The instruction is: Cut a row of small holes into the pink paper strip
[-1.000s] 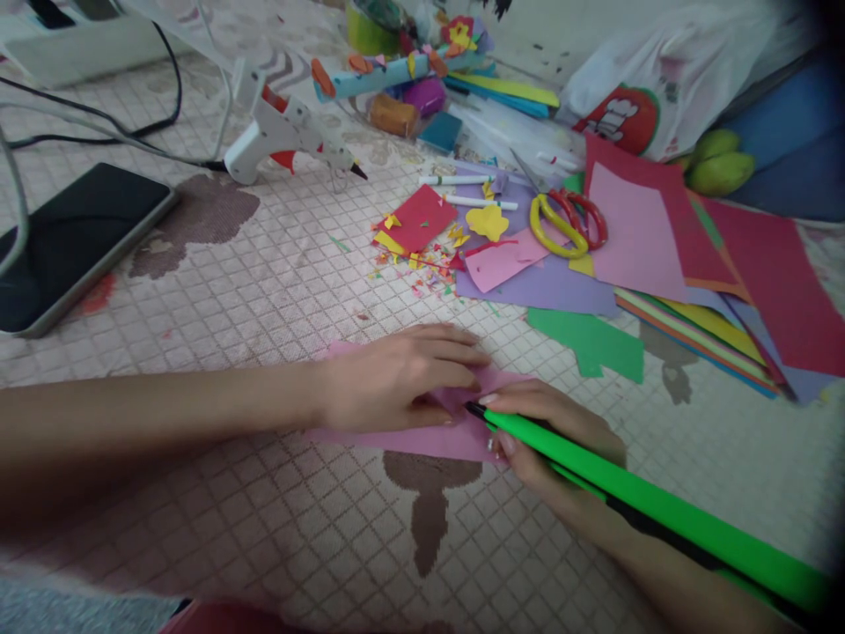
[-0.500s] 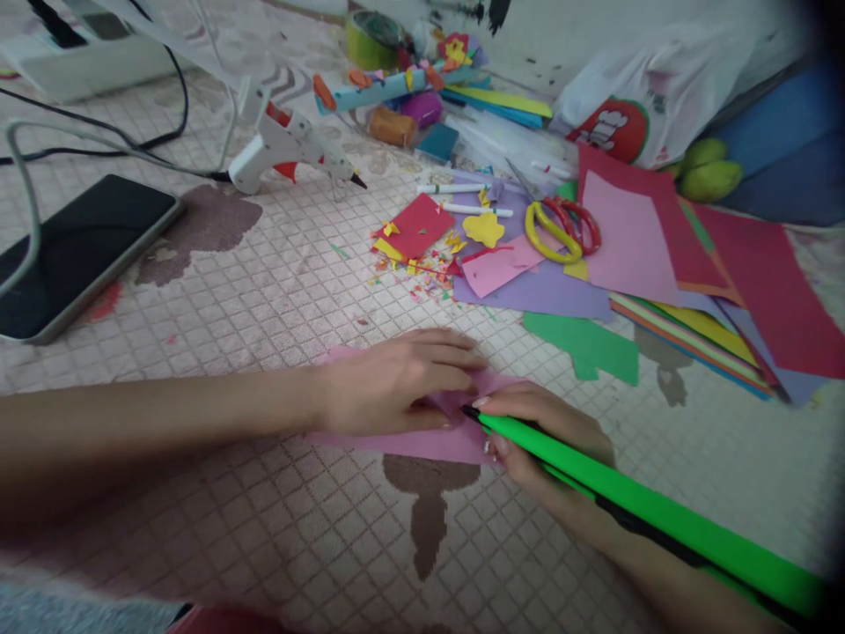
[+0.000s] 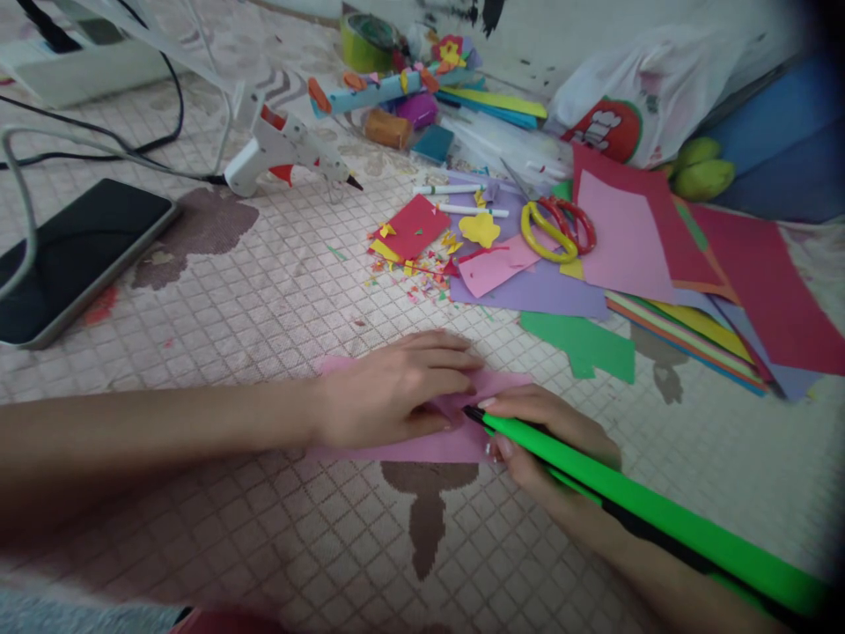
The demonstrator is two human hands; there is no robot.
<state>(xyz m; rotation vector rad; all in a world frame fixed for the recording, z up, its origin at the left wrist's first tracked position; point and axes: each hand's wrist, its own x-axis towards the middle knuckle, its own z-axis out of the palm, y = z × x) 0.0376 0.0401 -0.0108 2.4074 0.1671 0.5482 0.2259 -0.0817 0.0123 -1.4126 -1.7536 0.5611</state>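
My left hand [image 3: 396,387] lies spread, palm down, pinning the pink paper sheet [image 3: 422,445] to the quilted mat [image 3: 264,291] at about 6 o'clock. My right hand [image 3: 547,436] pinches the green pen [image 3: 634,506], its tip on the sheet just beside my left fingertips. Risks, as I judge them: the soft mat may let the paper buckle or tear; the tip may mark my fingers; paper scraps [image 3: 415,264] at 12 o'clock may stray underneath.
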